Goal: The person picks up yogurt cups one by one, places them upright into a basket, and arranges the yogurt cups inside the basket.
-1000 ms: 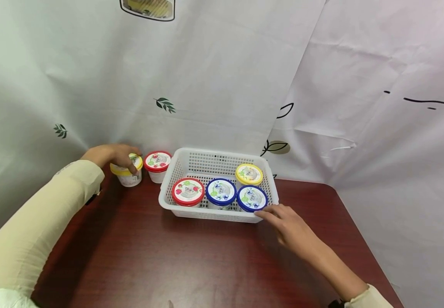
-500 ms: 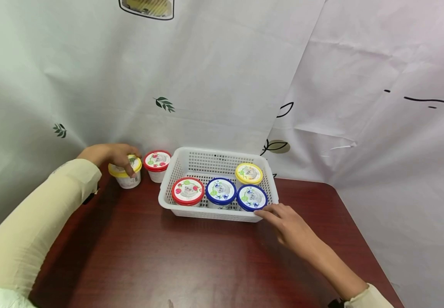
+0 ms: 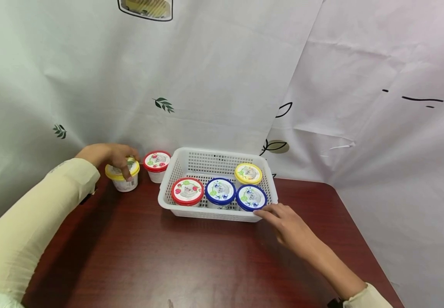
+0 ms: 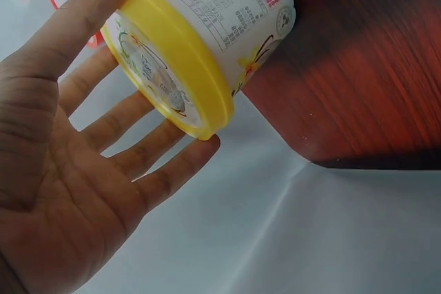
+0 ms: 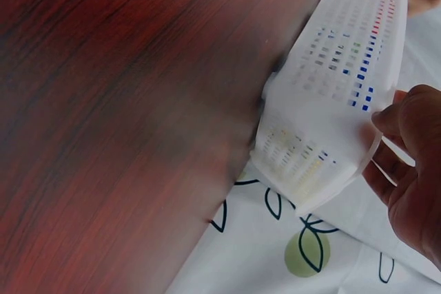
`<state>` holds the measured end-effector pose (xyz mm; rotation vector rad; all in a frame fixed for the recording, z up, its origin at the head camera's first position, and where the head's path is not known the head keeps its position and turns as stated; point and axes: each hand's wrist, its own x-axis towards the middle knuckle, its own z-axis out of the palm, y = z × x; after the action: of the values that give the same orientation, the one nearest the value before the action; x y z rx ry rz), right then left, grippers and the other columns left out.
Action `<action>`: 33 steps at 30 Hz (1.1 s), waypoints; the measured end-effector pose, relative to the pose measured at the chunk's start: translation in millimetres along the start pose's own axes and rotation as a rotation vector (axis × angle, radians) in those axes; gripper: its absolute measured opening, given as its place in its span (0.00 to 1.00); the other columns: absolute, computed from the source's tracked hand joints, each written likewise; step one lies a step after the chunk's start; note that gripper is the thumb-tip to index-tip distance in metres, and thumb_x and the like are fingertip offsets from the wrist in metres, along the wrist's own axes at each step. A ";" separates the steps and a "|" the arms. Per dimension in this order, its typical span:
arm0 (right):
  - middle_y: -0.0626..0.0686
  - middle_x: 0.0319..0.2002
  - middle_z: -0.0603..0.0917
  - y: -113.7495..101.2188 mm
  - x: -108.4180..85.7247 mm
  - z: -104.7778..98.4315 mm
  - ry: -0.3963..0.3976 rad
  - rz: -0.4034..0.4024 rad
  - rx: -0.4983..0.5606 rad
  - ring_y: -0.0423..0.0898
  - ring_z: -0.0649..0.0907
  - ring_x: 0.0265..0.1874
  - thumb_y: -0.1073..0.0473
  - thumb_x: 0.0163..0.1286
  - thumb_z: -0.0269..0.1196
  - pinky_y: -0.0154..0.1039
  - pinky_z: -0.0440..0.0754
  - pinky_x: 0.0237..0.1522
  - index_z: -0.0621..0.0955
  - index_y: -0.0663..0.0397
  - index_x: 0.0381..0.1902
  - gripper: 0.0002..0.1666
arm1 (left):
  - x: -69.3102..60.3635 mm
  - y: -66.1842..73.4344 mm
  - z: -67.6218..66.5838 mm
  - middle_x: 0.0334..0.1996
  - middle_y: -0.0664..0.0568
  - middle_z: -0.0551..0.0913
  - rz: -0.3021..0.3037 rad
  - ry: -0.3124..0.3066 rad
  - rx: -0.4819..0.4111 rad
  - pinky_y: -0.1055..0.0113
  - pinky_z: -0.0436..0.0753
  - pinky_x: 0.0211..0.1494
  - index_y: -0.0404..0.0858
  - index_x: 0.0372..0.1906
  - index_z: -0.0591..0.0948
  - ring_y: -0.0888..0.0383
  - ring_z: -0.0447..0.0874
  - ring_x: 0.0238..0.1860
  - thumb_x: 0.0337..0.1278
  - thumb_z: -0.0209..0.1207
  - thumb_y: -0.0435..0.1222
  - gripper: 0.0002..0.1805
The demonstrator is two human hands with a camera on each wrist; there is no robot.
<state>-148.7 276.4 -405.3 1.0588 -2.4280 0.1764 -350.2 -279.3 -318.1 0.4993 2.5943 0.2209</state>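
Observation:
At the back left, my left hand [image 3: 110, 156] holds a white tub with a yellow lid [image 3: 125, 185] from above. In the left wrist view, the thumb lies along one side of the yellow-lidded tub [image 4: 207, 25] and the fingertips meet the lid's opposite edge. A red-lidded tub [image 3: 157, 161] stands just right of it. My right hand [image 3: 289, 224] pinches the near right corner of the white plastic basket [image 3: 214, 217]. In the right wrist view, the thumb of my right hand [image 5: 417, 170] presses the outer rim while the fingers reach behind it.
Inside the basket, a red-lidded tub [image 3: 187, 191] and two blue-lidded tubs [image 3: 220, 191] line the near side. A yellow-lidded tub [image 3: 248, 173] stands behind the right blue one. A printed white cloth [image 3: 222, 85] hangs behind the dark red table [image 3: 206, 261].
My left hand and the yellow-lidded tub have shifted slightly left and nearer, widening the gap to the red-lidded tub. My right hand stays at the basket corner.

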 end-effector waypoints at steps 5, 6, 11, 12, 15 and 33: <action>0.50 0.54 0.90 -0.3 0.3 0.8 0.004 0.000 -0.006 0.50 0.89 0.52 0.76 0.65 0.74 0.51 0.89 0.55 0.90 0.47 0.63 0.32 | -3.6 4.6 -1.4 0.73 0.23 0.75 -0.013 0.000 -0.003 0.27 0.81 0.72 0.30 0.77 0.76 0.27 0.76 0.70 0.55 0.84 0.43 0.48; 0.50 0.54 0.90 -0.3 0.2 0.9 0.006 -0.001 -0.006 0.50 0.89 0.52 0.76 0.64 0.74 0.52 0.89 0.55 0.90 0.47 0.63 0.32 | -4.6 5.9 -1.8 0.73 0.23 0.75 -0.018 -0.001 -0.008 0.27 0.81 0.72 0.31 0.78 0.76 0.27 0.76 0.70 0.55 0.84 0.43 0.48; 0.50 0.54 0.90 0.0 -0.3 1.3 0.010 -0.004 -0.005 0.50 0.89 0.51 0.76 0.64 0.74 0.51 0.89 0.54 0.90 0.46 0.64 0.33 | -8.8 10.7 -4.9 0.72 0.24 0.75 -0.031 -0.011 -0.006 0.28 0.83 0.70 0.31 0.78 0.76 0.27 0.77 0.69 0.55 0.84 0.42 0.47; 0.50 0.54 0.90 0.1 -0.6 1.4 0.010 -0.004 -0.005 0.49 0.89 0.51 0.76 0.63 0.75 0.51 0.89 0.54 0.89 0.46 0.64 0.33 | -9.7 11.8 -5.8 0.71 0.24 0.76 -0.031 -0.012 -0.004 0.28 0.84 0.69 0.32 0.77 0.76 0.28 0.77 0.68 0.55 0.84 0.43 0.47; 0.50 0.54 0.90 0.2 -1.2 1.9 0.007 -0.003 -0.004 0.49 0.89 0.51 0.77 0.63 0.74 0.51 0.89 0.54 0.89 0.46 0.65 0.35 | -11.6 14.0 -8.9 0.69 0.26 0.77 -0.030 -0.023 -0.006 0.30 0.86 0.67 0.33 0.76 0.77 0.29 0.78 0.65 0.56 0.84 0.43 0.45; 0.50 0.55 0.90 -0.2 -0.9 2.2 0.007 -0.005 -0.006 0.49 0.89 0.51 0.79 0.61 0.74 0.52 0.89 0.55 0.89 0.46 0.65 0.36 | -18.0 41.6 -33.0 0.68 0.31 0.79 0.005 -0.002 0.046 0.32 0.86 0.66 0.35 0.77 0.78 0.32 0.78 0.65 0.57 0.83 0.45 0.45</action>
<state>-148.8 276.2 -407.6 1.0600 -2.4180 0.1705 -338.9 -250.1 -271.6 0.5220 2.6009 0.1631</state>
